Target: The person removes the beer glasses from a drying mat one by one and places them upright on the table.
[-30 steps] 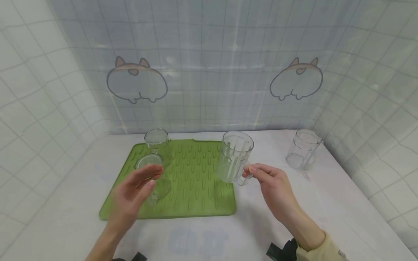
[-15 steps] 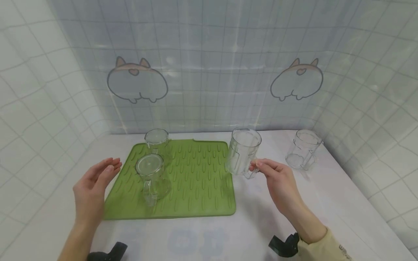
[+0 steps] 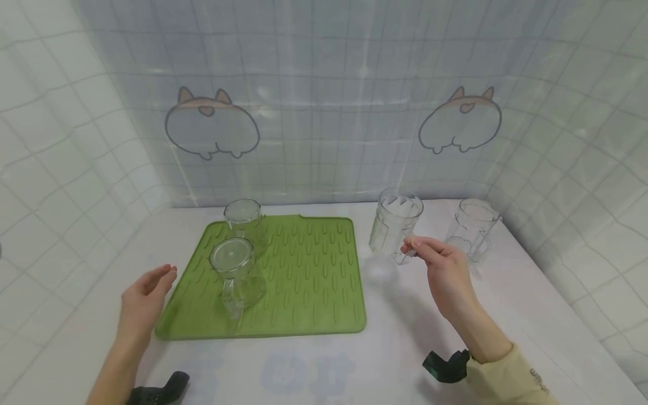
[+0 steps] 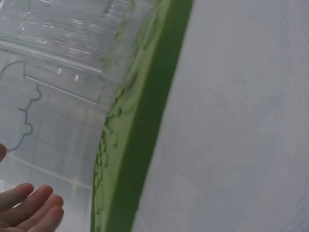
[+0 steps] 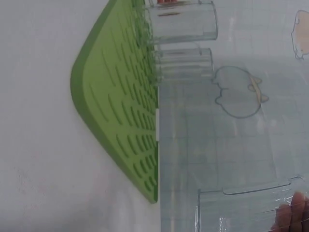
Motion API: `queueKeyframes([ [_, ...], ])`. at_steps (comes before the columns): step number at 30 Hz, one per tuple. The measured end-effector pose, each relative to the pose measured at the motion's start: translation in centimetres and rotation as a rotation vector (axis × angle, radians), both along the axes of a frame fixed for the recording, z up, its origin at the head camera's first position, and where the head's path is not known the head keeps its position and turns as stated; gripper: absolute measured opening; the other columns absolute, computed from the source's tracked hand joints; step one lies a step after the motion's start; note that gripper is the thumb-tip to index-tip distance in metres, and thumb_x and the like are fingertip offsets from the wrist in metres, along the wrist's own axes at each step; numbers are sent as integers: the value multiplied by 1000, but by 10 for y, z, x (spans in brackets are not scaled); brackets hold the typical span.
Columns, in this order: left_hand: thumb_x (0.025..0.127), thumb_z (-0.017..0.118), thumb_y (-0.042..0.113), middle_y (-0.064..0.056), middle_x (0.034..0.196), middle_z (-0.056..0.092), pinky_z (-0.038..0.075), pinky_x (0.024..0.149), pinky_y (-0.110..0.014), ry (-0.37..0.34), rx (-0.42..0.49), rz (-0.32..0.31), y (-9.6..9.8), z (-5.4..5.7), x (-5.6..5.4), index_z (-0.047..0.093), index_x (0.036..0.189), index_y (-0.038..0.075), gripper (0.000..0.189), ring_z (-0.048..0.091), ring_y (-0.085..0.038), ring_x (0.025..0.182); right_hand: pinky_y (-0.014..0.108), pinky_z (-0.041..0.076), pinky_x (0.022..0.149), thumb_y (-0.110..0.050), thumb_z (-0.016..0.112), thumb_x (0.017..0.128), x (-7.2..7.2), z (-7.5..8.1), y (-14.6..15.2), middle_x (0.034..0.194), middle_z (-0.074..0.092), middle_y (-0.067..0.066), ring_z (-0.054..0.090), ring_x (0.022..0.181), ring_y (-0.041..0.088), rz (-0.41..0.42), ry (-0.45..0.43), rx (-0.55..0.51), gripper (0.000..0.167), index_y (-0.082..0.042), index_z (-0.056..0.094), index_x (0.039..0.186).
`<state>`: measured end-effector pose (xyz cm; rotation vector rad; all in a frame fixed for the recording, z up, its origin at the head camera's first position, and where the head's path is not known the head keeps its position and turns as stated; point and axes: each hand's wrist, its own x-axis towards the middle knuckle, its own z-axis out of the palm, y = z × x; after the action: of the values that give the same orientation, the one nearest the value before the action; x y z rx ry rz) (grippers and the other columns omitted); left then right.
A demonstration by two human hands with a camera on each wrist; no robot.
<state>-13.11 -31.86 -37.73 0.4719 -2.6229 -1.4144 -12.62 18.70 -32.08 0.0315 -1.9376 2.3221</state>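
Observation:
My right hand pinches the handle of a clear glass mug, held upright just right of the green drying mat. In the right wrist view, part of that mug shows at the bottom right with fingertips beside it. Off the mat's left edge is my left hand, its fingers loosely bent and holding nothing. Nearest to it, a glass mug stands at the mat's front left, handle towards me. Another glass mug stands behind that one.
Past my right hand, one more glass mug stands on the white tabletop at the back right. Tile-patterned sheeting with cartoon drawings rises behind the table and along both sides.
The right hand has carried its mug rightward, from over the mat's edge to beside the mat. My left hand has drawn away leftward from the front mug. The other mugs stay put.

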Motion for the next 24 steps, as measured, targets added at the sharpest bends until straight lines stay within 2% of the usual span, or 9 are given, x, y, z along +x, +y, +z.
queueKeyframes([
  [2, 104, 41, 52, -19, 155, 40, 42, 113, -42, -26, -7, -14, 0, -2, -1, 35, 154, 6, 68, 47, -29, 136, 38, 20, 119, -17, 62, 100, -1, -1, 3, 86, 72, -4, 61, 98, 15, -10, -10, 9, 19, -4, 75, 105],
  [3, 104, 40, 51, -21, 156, 39, 37, 115, -53, -33, -4, -16, 1, -3, -1, 34, 154, 5, 68, 40, -38, 141, 38, 19, 119, -17, 61, 100, -2, -2, 4, 86, 72, -4, 60, 98, 15, -15, -14, 17, 20, -3, 75, 106],
  [4, 105, 40, 51, -23, 156, 37, 32, 114, -62, -36, 3, -19, 1, -3, -2, 33, 154, 4, 68, 33, -44, 143, 38, 19, 119, -17, 61, 100, -2, -3, 6, 86, 72, -5, 60, 98, 15, -22, -17, 24, 21, -2, 74, 107],
  [5, 105, 39, 50, -25, 156, 36, 29, 114, -64, -37, 4, -24, 2, -4, -2, 32, 154, 3, 68, 31, -47, 143, 38, 20, 119, -17, 61, 100, -3, -5, 7, 85, 72, -5, 60, 98, 15, -29, -23, 31, 22, -2, 74, 108],
  [13, 106, 38, 47, -33, 153, 34, 29, 112, -68, -66, -50, -74, 4, -7, -4, 31, 152, -4, 69, 32, -52, 140, 38, 22, 116, -21, 63, 100, -8, -17, 22, 87, 72, -7, 60, 97, 13, -73, -23, 58, 34, 7, 67, 119],
  [19, 106, 38, 49, -34, 154, 31, 28, 113, -67, -122, -52, -107, 4, -10, -5, 28, 153, -4, 72, 31, -51, 141, 38, 20, 117, -21, 63, 100, -11, -23, 32, 86, 73, -8, 61, 96, 12, -86, -16, 56, 34, 7, 67, 119],
  [24, 105, 37, 49, -34, 155, 30, 28, 114, -65, -146, -44, -110, 5, -9, -5, 26, 154, -5, 73, 31, -51, 141, 37, 22, 117, -23, 64, 99, -13, -26, 39, 88, 73, -9, 61, 97, 10, -102, -14, 76, 38, 7, 66, 122],
])
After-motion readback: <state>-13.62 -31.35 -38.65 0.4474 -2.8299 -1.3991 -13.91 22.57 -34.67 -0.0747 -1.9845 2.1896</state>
